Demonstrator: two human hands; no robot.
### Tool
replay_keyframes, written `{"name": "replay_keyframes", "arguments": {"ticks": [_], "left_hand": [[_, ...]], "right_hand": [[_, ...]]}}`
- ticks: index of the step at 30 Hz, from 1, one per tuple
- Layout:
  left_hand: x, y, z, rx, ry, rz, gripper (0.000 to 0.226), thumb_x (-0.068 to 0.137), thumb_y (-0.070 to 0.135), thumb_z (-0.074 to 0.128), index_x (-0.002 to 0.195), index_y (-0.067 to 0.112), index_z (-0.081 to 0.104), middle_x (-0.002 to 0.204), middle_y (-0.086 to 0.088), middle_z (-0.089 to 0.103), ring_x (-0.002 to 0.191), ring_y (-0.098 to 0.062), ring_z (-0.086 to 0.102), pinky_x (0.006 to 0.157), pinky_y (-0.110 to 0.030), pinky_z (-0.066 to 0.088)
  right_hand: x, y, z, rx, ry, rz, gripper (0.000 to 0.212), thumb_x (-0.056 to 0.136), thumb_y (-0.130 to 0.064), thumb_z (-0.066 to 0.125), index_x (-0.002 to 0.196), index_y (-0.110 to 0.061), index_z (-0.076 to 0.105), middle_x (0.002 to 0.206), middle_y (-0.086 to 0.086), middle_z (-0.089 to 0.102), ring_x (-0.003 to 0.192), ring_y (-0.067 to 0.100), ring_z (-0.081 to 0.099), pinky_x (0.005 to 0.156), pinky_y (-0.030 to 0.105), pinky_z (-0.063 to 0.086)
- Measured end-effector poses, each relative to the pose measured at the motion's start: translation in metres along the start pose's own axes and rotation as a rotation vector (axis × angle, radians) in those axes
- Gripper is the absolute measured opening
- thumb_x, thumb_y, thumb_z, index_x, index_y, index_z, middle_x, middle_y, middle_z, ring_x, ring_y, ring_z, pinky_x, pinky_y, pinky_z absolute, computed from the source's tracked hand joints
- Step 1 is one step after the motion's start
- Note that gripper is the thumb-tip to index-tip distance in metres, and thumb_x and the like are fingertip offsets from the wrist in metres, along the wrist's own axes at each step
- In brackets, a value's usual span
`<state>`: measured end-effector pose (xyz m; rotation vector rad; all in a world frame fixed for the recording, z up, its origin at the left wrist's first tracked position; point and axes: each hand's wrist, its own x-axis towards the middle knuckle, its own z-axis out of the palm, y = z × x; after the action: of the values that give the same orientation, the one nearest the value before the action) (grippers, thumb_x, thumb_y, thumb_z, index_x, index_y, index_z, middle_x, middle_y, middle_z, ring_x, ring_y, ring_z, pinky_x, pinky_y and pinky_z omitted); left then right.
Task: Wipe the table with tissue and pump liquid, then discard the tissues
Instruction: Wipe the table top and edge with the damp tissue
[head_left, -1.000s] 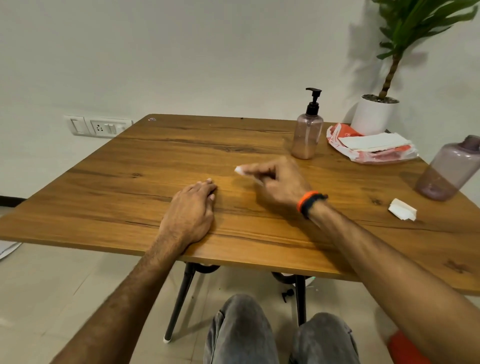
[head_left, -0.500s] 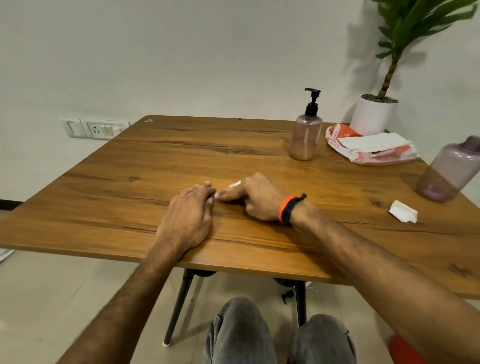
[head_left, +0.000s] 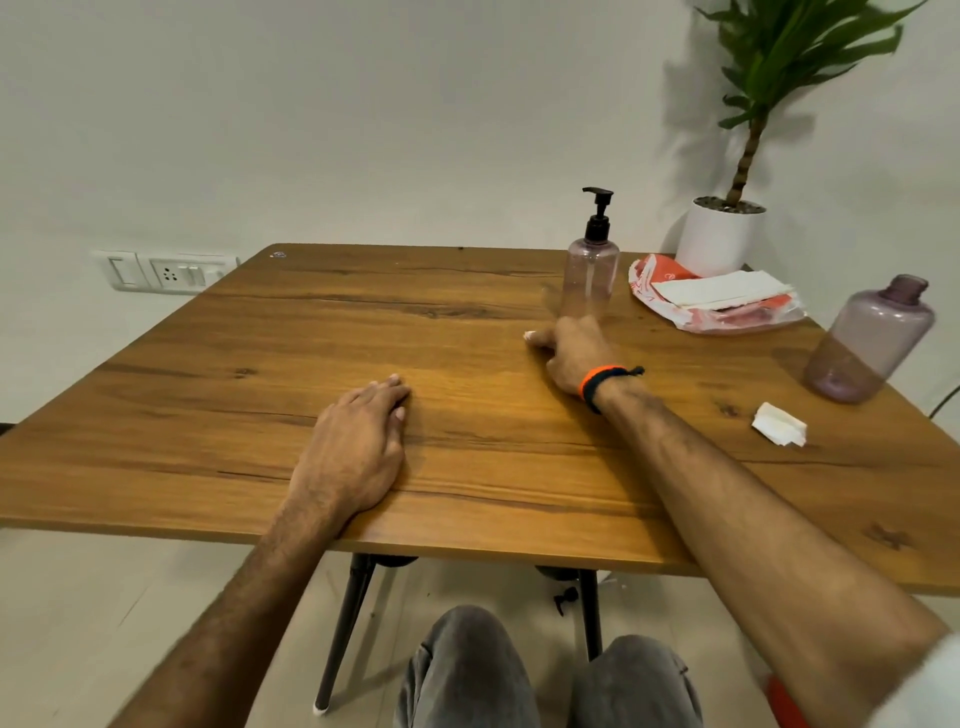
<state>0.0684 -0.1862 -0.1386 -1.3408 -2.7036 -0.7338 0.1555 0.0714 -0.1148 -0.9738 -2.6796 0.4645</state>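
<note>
My right hand (head_left: 569, 353), with an orange and black wristband, presses on the wooden table (head_left: 260, 364) just in front of the pump bottle (head_left: 592, 260). Its fingers are curled over a white tissue (head_left: 530, 336), of which only a small corner shows at the fingertips. My left hand (head_left: 358, 447) lies flat on the table near the front edge, fingers together, holding nothing. A second folded tissue (head_left: 779, 423) lies loose on the table to the right. A stack of fresh tissues (head_left: 722, 288) rests on an orange and white plastic pack at the back right.
A purple bottle without a cap (head_left: 867, 343) stands at the right edge. A white pot with a green plant (head_left: 719, 236) sits in the back right corner. A wall socket (head_left: 166, 270) is behind the table on the left. My knees are below the front edge.
My right hand has slid with the tissue from beside my left hand away to the back right, toward the pump bottle. My left hand has stayed flat in place.
</note>
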Motion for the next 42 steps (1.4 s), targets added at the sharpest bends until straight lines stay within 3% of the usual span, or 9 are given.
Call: {"name": "replay_keyframes", "arguments": {"ticks": [8, 12, 15, 18, 27, 30, 33, 38, 42], "left_hand": [[0.002, 0.001, -0.003, -0.004, -0.014, -0.003, 0.042, 0.102, 0.027, 0.038, 0.144, 0.02, 0.045, 0.154, 0.003, 0.039, 0.143, -0.016, 0.032, 0.118, -0.039, 0.023], [0.001, 0.001, -0.001, -0.009, 0.0, -0.005, 0.042, 0.102, 0.026, 0.038, 0.143, 0.019, 0.046, 0.154, 0.002, 0.04, 0.143, -0.017, 0.032, 0.118, -0.041, 0.024], [0.001, 0.001, -0.001, -0.005, 0.003, -0.011, 0.042, 0.102, 0.027, 0.038, 0.143, 0.019, 0.046, 0.154, 0.002, 0.04, 0.143, -0.017, 0.032, 0.119, -0.041, 0.024], [0.001, 0.001, -0.002, -0.01, -0.002, -0.01, 0.042, 0.103, 0.027, 0.038, 0.144, 0.02, 0.045, 0.154, 0.002, 0.039, 0.143, -0.017, 0.032, 0.118, -0.041, 0.024], [-0.001, 0.005, -0.005, -0.021, -0.015, -0.014, 0.042, 0.102, 0.025, 0.039, 0.144, 0.018, 0.045, 0.154, 0.0, 0.039, 0.143, -0.019, 0.032, 0.118, -0.042, 0.024], [-0.001, 0.006, -0.005, -0.018, -0.018, -0.009, 0.042, 0.102, 0.024, 0.039, 0.143, 0.018, 0.045, 0.154, 0.001, 0.039, 0.142, -0.019, 0.033, 0.118, -0.042, 0.025], [-0.001, 0.006, -0.006, -0.03, -0.024, -0.005, 0.042, 0.102, 0.024, 0.039, 0.144, 0.018, 0.045, 0.154, 0.0, 0.039, 0.142, -0.019, 0.033, 0.118, -0.043, 0.025], [-0.001, 0.005, -0.007, -0.035, -0.025, 0.001, 0.042, 0.102, 0.024, 0.039, 0.144, 0.018, 0.045, 0.153, 0.0, 0.04, 0.142, -0.019, 0.034, 0.118, -0.045, 0.025], [-0.001, 0.004, -0.004, -0.03, -0.011, -0.005, 0.042, 0.102, 0.025, 0.04, 0.143, 0.018, 0.046, 0.153, 0.001, 0.041, 0.141, -0.019, 0.035, 0.118, -0.044, 0.026]], "right_hand": [[-0.06, -0.056, 0.018, 0.123, -0.22, -0.49, 0.065, 0.08, 0.011, 0.046, 0.13, -0.028, 0.061, 0.135, -0.009, 0.06, 0.13, 0.006, 0.048, 0.113, 0.021, 0.031], [-0.052, -0.021, -0.008, 0.418, -0.003, -0.208, 0.047, 0.089, 0.002, 0.055, 0.12, -0.031, 0.067, 0.126, -0.01, 0.065, 0.122, 0.008, 0.055, 0.098, 0.015, 0.039], [-0.027, 0.01, -0.015, 0.288, 0.191, 0.054, 0.048, 0.087, 0.005, 0.055, 0.123, -0.025, 0.066, 0.132, 0.005, 0.062, 0.122, 0.021, 0.057, 0.104, 0.022, 0.04], [-0.014, 0.026, -0.017, 0.111, 0.112, 0.194, 0.041, 0.091, -0.004, 0.057, 0.129, -0.017, 0.062, 0.135, 0.018, 0.049, 0.116, 0.036, 0.056, 0.105, 0.035, 0.042], [-0.074, -0.029, 0.013, -0.044, -0.107, -0.349, 0.064, 0.082, 0.006, 0.051, 0.137, -0.026, 0.055, 0.141, -0.001, 0.055, 0.133, 0.02, 0.046, 0.115, 0.033, 0.033], [-0.076, -0.021, -0.004, 0.167, -0.143, -0.32, 0.061, 0.081, 0.007, 0.05, 0.125, -0.033, 0.063, 0.131, -0.01, 0.062, 0.125, 0.008, 0.053, 0.104, 0.013, 0.036], [-0.056, 0.001, -0.023, 0.342, 0.062, -0.124, 0.051, 0.085, 0.007, 0.053, 0.117, -0.031, 0.069, 0.124, -0.006, 0.066, 0.111, 0.002, 0.055, 0.079, -0.006, 0.033], [-0.017, 0.053, -0.039, 0.11, 0.175, 0.198, 0.042, 0.088, 0.001, 0.059, 0.126, -0.016, 0.064, 0.134, 0.017, 0.055, 0.119, 0.033, 0.056, 0.104, 0.036, 0.044], [-0.023, 0.059, -0.034, -0.048, -0.006, 0.152, 0.048, 0.091, -0.005, 0.057, 0.135, -0.024, 0.057, 0.137, 0.018, 0.047, 0.121, 0.036, 0.053, 0.107, 0.04, 0.04]]}}
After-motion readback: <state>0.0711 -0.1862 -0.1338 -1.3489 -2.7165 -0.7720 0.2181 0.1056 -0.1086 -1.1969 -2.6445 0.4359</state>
